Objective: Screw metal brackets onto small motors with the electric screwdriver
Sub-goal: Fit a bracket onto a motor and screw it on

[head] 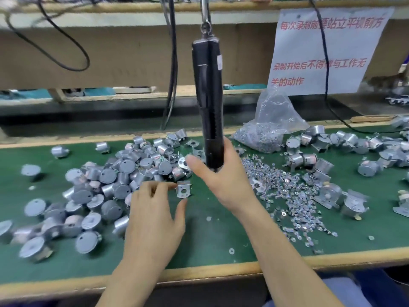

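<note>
While the right hand (221, 176) grips the hanging screwdriver (208, 103), the left hand (155, 213) pinches a bracket (183, 190) beside it. Motors (124, 171) lie past the left fingers. Next, I think, the tip must meet a screw hole.

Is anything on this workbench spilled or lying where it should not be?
Yes. Small metal fasteners lie strewn in a loose trail beside the plastic bag and across the green mat. A few strays lie near its front edge. The motors lie in unsorted heaps too.
</note>
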Demonstrator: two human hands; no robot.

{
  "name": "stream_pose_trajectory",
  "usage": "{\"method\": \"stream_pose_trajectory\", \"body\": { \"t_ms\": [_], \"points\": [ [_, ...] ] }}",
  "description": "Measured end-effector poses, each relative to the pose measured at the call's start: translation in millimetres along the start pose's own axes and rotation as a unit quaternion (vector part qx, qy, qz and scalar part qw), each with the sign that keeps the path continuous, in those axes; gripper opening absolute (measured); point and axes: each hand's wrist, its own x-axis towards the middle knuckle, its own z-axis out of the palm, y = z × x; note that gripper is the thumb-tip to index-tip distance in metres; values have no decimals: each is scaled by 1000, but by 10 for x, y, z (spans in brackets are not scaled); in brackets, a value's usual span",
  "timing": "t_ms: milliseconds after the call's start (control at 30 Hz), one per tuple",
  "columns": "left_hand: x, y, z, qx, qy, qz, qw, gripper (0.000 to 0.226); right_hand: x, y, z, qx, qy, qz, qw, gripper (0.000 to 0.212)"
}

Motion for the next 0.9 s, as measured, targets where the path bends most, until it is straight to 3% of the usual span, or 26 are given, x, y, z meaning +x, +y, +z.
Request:
{"method": "stream_pose_trajectory", "body": {
  "t_ms": [100, 267, 433, 567, 667, 767, 900],
  "points": [
    [-5, -167, -139, 102, 13, -47, 994, 43, 21, -27, 153, 19, 55, -17, 998, 32],
    [-9, -446, -339, 190, -104, -77, 973, 41, 22, -79, 223, 21, 49, -43, 998, 22],
    [33, -541, -397, 180, -145, -58, 971, 32, 28, -99, 202, 49, 20, -40, 998, 19],
    [57, -493, -397, 127, -155, -72, 977, 42, 53, -152, 102, 58, -7, -36, 998, 38],
    [52, -332, -339, 21, -112, -19, 993, 42, 95, -232, 14, 78, -24, -40, 996, 46],
    [48, -104, -238, -95, -114, 35, 988, 38, 118, -316, -112, 90, -20, -63, 994, 35],
    [79, 14, -13, -87, -98, 85, 988, 41, 151, -380, -339, 60, -23, -65, 996, 20]
  ]
}}
